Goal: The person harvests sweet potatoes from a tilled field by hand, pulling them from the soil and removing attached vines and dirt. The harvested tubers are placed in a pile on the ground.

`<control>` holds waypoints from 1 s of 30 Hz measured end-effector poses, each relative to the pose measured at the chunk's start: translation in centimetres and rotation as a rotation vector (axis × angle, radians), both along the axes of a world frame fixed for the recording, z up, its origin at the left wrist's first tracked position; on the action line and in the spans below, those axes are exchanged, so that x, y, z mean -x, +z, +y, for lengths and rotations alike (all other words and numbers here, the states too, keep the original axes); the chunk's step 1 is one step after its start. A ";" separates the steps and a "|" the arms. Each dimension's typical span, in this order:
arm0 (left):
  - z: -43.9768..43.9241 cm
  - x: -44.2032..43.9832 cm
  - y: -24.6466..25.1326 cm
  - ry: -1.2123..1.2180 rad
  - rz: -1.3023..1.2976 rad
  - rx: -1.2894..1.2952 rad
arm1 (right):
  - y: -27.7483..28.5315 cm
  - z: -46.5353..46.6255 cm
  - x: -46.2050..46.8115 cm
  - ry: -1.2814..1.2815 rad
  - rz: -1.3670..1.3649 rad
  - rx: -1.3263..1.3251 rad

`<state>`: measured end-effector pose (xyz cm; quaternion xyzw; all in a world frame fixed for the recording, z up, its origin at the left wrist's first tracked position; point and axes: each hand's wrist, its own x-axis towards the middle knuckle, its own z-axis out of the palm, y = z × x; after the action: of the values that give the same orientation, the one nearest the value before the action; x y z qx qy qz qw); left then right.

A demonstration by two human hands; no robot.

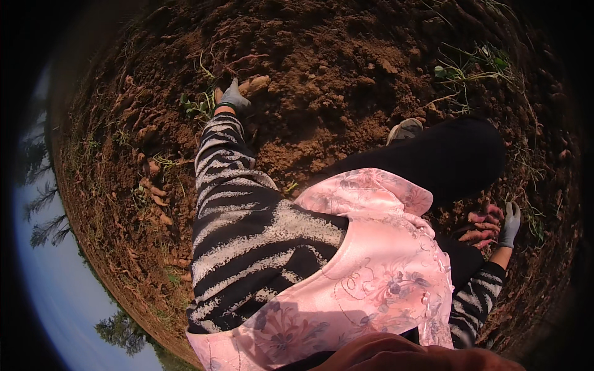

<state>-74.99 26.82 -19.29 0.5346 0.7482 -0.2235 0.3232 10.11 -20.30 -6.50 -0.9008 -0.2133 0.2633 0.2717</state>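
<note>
My left hand [234, 96], in a pale grey glove, reaches to the soil at the upper left. It touches or lies right beside a tan-orange sweet potato [257, 83]; its fingers are partly hidden, so a grip cannot be made out. Another sweet potato [218, 95] shows at its other side, near thin reddish roots [248, 58]. My right hand [510, 225], gloved alike, is low at the right, next to a small heap of reddish-pink sweet potatoes [482, 227]. Its fingertips are apart, with nothing seen between them.
Clumpy brown soil [325, 92] spreads all around. More sweet potatoes [153, 185] lie in a scattered row at the left. Green vines and stalks [478, 74] lie at the upper right. My bent leg [431, 153] in dark trousers and a shoe [406, 130] are between the hands.
</note>
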 end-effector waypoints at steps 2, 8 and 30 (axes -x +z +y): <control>0.4 -0.8 0.6 -0.091 0.121 0.030 | 0.7 0.1 0.8 0.022 -0.024 -0.031; -2.9 -3.0 4.8 -0.485 0.266 -0.041 | 3.0 3.3 2.0 0.140 -0.131 -0.036; -6.5 -23.1 12.7 -0.012 -1.445 -0.083 | 0.4 36.0 41.6 0.421 0.729 -0.576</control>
<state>-51.86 20.28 -6.61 0.5647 0.3526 0.2125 0.7153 -31.48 15.72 -6.07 -0.5763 -0.3455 0.5402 0.5067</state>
